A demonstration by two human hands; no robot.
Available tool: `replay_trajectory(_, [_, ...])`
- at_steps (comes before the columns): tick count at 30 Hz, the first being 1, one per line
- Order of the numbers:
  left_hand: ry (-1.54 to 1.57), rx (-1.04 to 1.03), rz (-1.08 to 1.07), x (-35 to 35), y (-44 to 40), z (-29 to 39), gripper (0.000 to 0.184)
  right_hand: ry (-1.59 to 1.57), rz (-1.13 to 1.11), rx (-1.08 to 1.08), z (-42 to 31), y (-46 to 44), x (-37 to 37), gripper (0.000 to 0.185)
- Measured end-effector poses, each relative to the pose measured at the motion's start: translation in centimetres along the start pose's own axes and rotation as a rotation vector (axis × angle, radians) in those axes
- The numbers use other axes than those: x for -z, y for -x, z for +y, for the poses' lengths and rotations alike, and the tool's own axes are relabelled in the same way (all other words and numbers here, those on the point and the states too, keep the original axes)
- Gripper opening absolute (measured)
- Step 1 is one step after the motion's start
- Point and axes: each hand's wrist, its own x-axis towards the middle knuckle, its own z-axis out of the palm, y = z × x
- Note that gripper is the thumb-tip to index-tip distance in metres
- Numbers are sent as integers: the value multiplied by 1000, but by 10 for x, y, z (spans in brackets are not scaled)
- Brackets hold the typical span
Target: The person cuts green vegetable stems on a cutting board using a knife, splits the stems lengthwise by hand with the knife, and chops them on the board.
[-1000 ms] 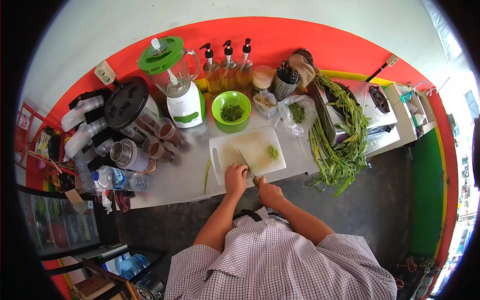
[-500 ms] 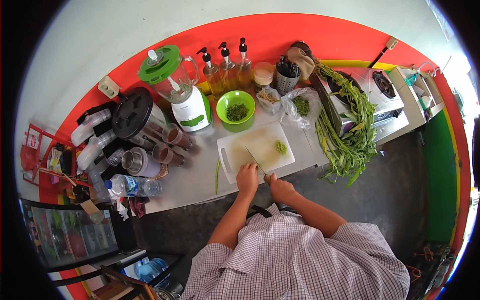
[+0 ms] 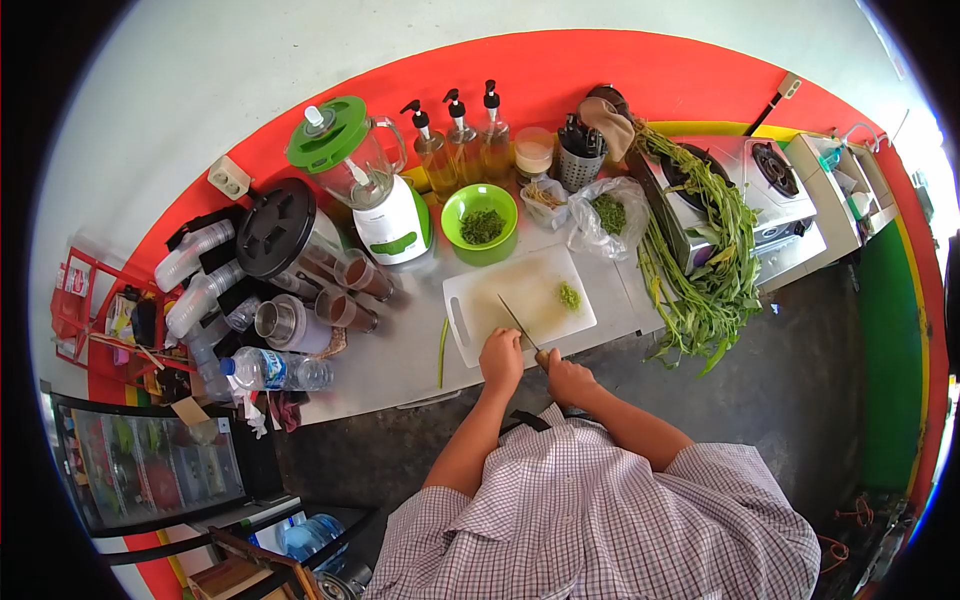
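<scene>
Knife is in your right hand, your fingers closed around its handle just off the near edge of the board. Its blade points up and to the left over the board, the tip near the middle. Your left hand is at the board's near edge, just left of the blade, with its fingers curled and close together; you cover whatever may be under them, so I cannot tell whether they pinch anything.

Chopped greens sit in a small pile toward the right side of the board, apart from the blade. One green stalk lies on the counter, just left of the board. Beyond the board's far edge stands the green bowl, with cut greens inside, and the blender is behind and left of it. Past the board's far right corner are a clear bag holding greens and a smaller bag. Farther right of the board, long leafy stems drape over the stove and hang down its near side.
</scene>
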Motion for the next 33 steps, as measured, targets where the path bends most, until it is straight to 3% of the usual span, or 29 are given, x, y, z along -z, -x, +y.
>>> replay_trajectory(1, [14,105,-44,1,-3,1,8,36,-10,7,-2,0,8,34])
replay_trajectory(13, [35,287,-189,6,-16,-3,5,145,-34,47,-2,-7,13,37])
replay_trajectory(28, [68,214,-178,11,-13,-7,10,84,-22,-6,-8,-13,0,52])
replay_trajectory(33, [109,126,-174,15,-13,-16,9,183,-78,52,-8,-14,16,44])
